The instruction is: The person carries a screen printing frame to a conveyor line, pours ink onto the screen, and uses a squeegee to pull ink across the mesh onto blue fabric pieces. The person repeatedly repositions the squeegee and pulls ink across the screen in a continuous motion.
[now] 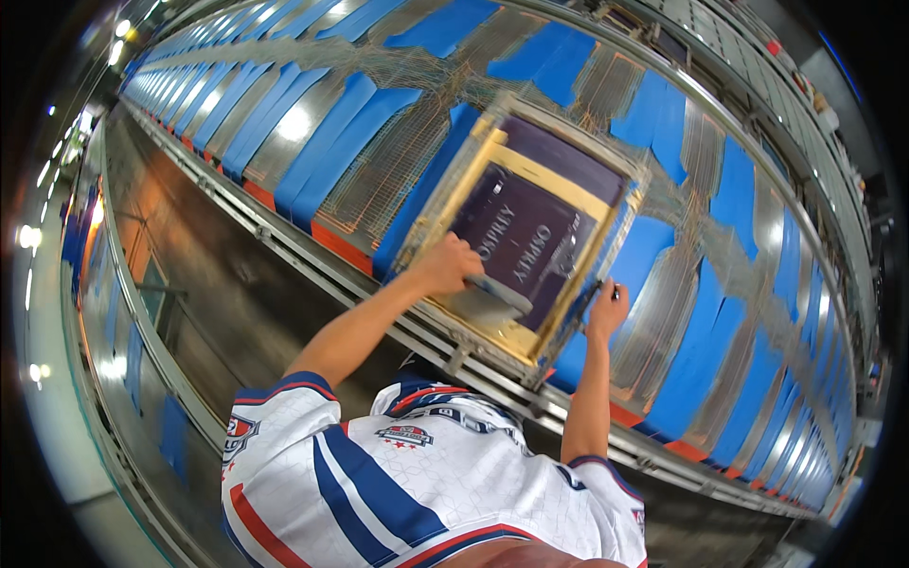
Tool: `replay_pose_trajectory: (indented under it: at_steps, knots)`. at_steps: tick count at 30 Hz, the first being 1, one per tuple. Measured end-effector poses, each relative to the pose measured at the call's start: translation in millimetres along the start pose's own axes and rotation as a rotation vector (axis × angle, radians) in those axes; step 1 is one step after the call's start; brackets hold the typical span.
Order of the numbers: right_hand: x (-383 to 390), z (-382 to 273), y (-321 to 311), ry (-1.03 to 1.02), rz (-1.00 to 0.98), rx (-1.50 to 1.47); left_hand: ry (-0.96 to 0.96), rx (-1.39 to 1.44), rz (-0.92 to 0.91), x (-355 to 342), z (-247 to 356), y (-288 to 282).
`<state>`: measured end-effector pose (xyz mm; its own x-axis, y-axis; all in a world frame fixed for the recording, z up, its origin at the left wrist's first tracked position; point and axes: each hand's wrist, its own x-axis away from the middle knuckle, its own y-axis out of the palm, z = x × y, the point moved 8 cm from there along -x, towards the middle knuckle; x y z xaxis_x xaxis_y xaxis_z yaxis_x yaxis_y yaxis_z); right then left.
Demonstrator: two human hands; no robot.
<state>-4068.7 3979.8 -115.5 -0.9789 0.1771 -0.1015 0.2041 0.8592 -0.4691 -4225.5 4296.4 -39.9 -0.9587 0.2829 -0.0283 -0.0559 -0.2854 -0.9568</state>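
Note:
In front of me a screen-printing frame (pixel 615 161) lies tilted across the long printing table. Its mesh holds a dark purple stencil area (pixel 540 227) with pale lettering, bordered by yellowish tape. My left hand (pixel 447 265) is closed around one end of a squeegee (pixel 502 295), which rests slantwise over the near part of the screen. At the frame's right side my right hand (pixel 608 308) is closed around a small black handle (pixel 616 292). How far that handle runs inside the fist is hidden.
Blue fabric pieces (pixel 346 142) lie in rows along the table, between bare metallic strips marked with orange and dark lines. A metal rail (pixel 284 241) runs along the near edge. Another long table (pixel 123 312) stands to the left, across a brownish aisle floor (pixel 246 275).

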Motion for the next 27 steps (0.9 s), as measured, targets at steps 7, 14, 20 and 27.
replay_pose_trajectory:
  at_steps: [7, 14, 20, 27]
  knots:
    - [41.1, -75.3, 103.2, 0.035, -0.023, 0.009, 0.05, -0.005, 0.175, 93.2, -80.3, -66.0]
    - [46.5, -78.3, 120.0, 0.104, -0.044, 0.083, 0.152, 0.021, 0.089, 141.8, -91.6, -45.5]
    - [41.5, -63.9, 125.8, 0.137, -0.095, 0.199, 0.2, -0.008, 0.131, 104.4, -105.4, -41.2]
    - [19.6, -118.3, 127.9, 0.043, -0.4, 0.498, 0.158, -0.047, 0.245, -38.6, -174.3, -57.2]
